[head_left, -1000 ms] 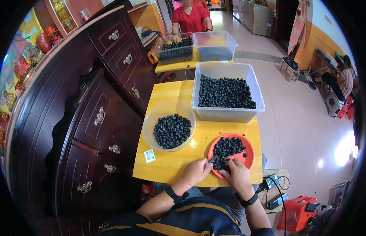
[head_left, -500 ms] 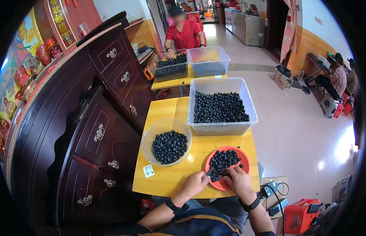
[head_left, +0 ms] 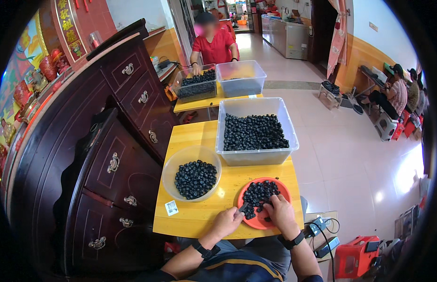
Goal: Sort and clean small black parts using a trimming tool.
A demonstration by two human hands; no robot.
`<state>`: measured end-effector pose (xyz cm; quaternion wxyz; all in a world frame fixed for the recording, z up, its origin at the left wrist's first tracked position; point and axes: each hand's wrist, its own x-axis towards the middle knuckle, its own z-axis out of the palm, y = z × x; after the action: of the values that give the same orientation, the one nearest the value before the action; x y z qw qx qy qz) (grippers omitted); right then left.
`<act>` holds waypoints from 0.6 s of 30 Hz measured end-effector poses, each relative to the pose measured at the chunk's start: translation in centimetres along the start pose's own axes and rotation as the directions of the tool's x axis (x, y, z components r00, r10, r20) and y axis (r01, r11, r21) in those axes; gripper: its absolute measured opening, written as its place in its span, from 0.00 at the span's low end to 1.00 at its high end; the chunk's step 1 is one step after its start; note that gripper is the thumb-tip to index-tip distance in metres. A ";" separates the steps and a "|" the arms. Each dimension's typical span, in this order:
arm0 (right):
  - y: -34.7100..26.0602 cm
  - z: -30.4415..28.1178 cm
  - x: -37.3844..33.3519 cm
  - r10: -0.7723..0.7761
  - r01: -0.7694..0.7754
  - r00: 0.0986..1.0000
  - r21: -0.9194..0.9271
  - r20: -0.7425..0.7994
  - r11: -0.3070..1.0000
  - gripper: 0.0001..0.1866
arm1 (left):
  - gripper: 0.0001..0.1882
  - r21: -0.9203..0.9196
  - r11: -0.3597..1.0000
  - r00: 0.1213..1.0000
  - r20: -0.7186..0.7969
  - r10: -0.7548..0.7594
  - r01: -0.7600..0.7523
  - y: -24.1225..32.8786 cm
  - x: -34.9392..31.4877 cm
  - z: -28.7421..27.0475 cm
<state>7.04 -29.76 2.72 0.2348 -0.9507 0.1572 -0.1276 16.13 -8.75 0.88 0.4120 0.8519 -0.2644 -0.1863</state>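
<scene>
A red plate of loose blueberries sits at the table's near edge. At its left rim my left hand is closed on a small dark tool with a flat end, which reaches over the berries; its exact kind does not show. My right hand lies over the plate's right side, fingers bent together down among the berries. Whatever is between those fingertips is hidden. Left of the plate stands a round clear bowl part filled with blueberries.
Behind the plate is a large clear tub of blueberries on the yellow table. Across from me a person in red reaches into another berry tub, beside a further clear tub. A dark wooden cabinet borders the left.
My right hand has shifted a little farther up over the plate, and bare red shows among the near berries. My left hand keeps its hold on the tool. The whole view has swung slightly.
</scene>
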 end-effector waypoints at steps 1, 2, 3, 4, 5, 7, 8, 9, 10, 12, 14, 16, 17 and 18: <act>0.1 0.0 0.0 -0.012 0.013 1.000 0.024 -0.019 1.000 0.15 | 0.16 0.014 1.000 1.000 0.006 -0.011 0.011 0.0 0.0 -0.1; 0.1 -0.1 0.0 -0.011 0.012 1.000 0.021 -0.020 1.000 0.15 | 0.16 0.027 0.999 1.000 0.012 -0.022 0.021 0.1 0.1 -0.1; 0.1 -0.2 0.0 -0.007 0.008 1.000 0.035 -0.025 0.999 0.15 | 0.16 0.026 0.999 1.000 0.012 -0.019 0.019 0.0 0.1 0.0; 0.0 -0.3 0.0 -0.003 0.005 1.000 0.050 -0.031 0.999 0.15 | 0.16 0.029 1.000 1.000 -0.005 0.006 -0.005 -0.2 0.0 0.1; 0.0 -0.4 0.0 -0.004 0.006 0.999 0.048 -0.033 0.999 0.15 | 0.16 0.032 0.999 0.999 -0.022 0.031 -0.030 -0.3 0.1 0.1; -0.1 -0.5 -0.1 0.012 -0.004 0.998 0.141 -0.055 0.990 0.16 | 0.16 0.037 0.998 0.999 -0.029 0.046 -0.045 -0.5 0.1 0.2; -0.1 -0.5 0.0 0.012 -0.003 0.998 0.141 -0.057 0.990 0.16 | 0.16 0.043 0.997 0.998 -0.036 0.061 -0.059 -0.5 0.1 0.3; -0.1 -0.6 0.0 0.001 0.007 0.998 0.143 -0.059 0.990 0.17 | 0.16 0.043 0.997 0.997 -0.037 0.062 -0.060 -0.6 0.1 0.3; -0.2 -0.6 0.0 -0.009 0.018 0.998 0.144 -0.061 0.989 0.18 | 0.17 0.032 0.997 0.997 -0.042 0.068 -0.067 -0.6 0.0 0.3; -0.3 -0.9 -0.1 0.010 -0.002 0.999 0.187 -0.044 0.982 0.18 | 0.17 0.022 0.997 0.996 -0.050 0.076 -0.075 -0.5 -0.1 0.2; -0.3 -1.0 -0.1 0.029 -0.022 0.999 0.230 -0.027 0.973 0.18 | 0.17 0.026 0.998 0.999 -0.021 0.050 -0.049 -0.3 -0.3 0.1; -0.1 -1.1 -0.1 -0.004 0.025 0.998 0.319 -0.067 0.948 0.15 | 0.17 0.031 0.998 0.998 -0.022 0.055 -0.054 -0.3 -0.4 0.1; 0.1 -0.7 -0.2 -0.004 0.025 0.998 0.318 -0.068 0.948 0.15 | 0.17 0.036 0.998 0.998 -0.021 0.058 -0.057 -0.3 -0.4 0.2; 0.5 -0.1 -0.4 0.099 -0.078 0.995 0.570 -0.006 0.818 0.13 | 0.17 0.036 0.998 0.998 -0.020 0.059 -0.058 -0.2 -0.5 0.2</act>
<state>6.57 -30.05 2.51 0.5105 -0.8267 0.1599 -0.1742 15.76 -8.45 0.62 0.4051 0.8528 -0.2881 -0.1604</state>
